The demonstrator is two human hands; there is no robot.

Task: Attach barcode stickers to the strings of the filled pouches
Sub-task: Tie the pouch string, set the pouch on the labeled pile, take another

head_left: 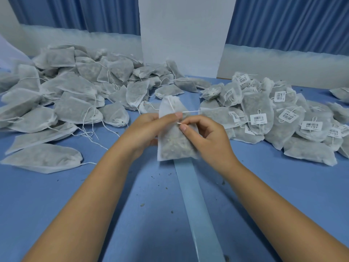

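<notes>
Pouch [173, 146], filled and white, held upright over the middle of a blue table [132, 214], above the far end of a pale strip [198, 214]. The left hand [147, 129] has its grip curled round the pouch's left edge, thumb across the front, while the right hand [205, 137] pinches the white string [190, 111] between thumb and forefinger. An unlabelled pile [71, 95] lies to the left, and a labelled pile [283, 129] with barcode stickers [258, 119] on its strings lies to the right.
</notes>
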